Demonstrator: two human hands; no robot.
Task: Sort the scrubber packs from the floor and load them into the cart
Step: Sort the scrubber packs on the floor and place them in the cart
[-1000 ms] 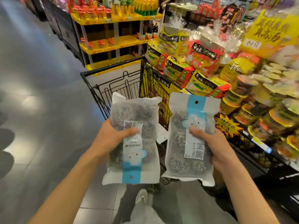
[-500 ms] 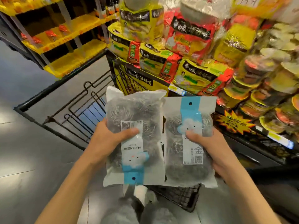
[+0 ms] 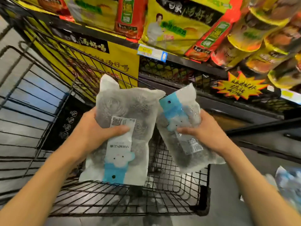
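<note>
Curling around 2 scrubber packs above the open cart, 1 pack to each hand. Left hand (image 3: 88,129), in the centre left of the frame: thumb (image 3: 121,128) pressing flat across the white label on the front, remaining fingers wrapping out of sight behind, so clamping the left scrubber pack (image 3: 123,132) firmly. Hanging upside down, that pack, with its blue strip and small cloud face toward the bottom of the frame and grey steel coils showing through the clear film. Right hand (image 3: 206,128), in the centre right: thumb pinching the front near the label, fingers closing round the far edge, gripping the right scrubber pack (image 3: 182,129). Tilting, that pack, with its blue header pointing to the upper left and nearly touching the first pack's top corner; somewhat blurred.

Reaching up from the lower corners of the frame, both bare forearms, converging toward the middle.

Spreading beneath the packs, the black wire cart (image 3: 162,198), its mesh floor showing under both, its side walls running along the left of the frame. Crowding the upper right, a display shelf (image 3: 179,57) just beside the cart, stacked with yellow and red noodle bags (image 3: 179,25) and bowl noodles (image 3: 260,38), a spiky yellow price sign (image 3: 239,87) hanging below. Showing at the lower right edge, more packs (image 3: 290,185), blurred.
</note>
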